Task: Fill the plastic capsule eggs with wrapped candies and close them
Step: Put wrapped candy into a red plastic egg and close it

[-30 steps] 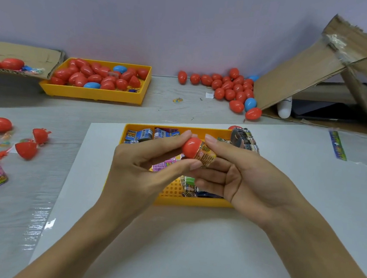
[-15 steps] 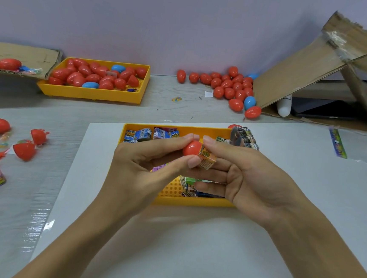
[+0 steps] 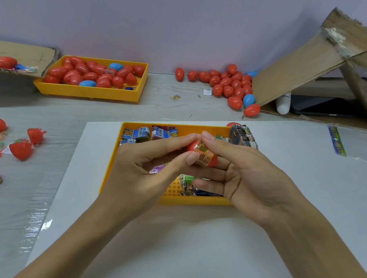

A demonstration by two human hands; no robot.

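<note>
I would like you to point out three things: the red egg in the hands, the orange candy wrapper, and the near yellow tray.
red egg [image 3: 191,146], head view, left shell.
orange candy wrapper [image 3: 202,157], head view, printed face.
near yellow tray [image 3: 195,200], head view, front wall.

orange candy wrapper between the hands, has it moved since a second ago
Yes. The orange candy wrapper has gone further in between the red egg halves, while the yellow candy tray beneath stays put.

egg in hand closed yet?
No: the orange wrapped candy shows between the red plastic egg halves pinched by both hands.
</note>
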